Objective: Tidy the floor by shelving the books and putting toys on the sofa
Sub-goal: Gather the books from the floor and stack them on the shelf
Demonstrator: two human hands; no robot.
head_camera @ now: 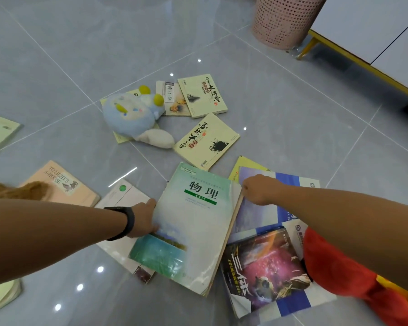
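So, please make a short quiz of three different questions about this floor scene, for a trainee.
1. True or false: both hands touch the green physics book.
2. The blue plush toy lies on: A) a yellow book, B) the pink basket, C) the red toy.
3. Fill in: the left hand's wrist wears a black ____.

Key
1. True: the left hand holds its left edge, the right hand its top right corner.
2. A, the yellow book.
3. Band.

Plush toy (137,116) on books (201,95), behind textbook (193,222).
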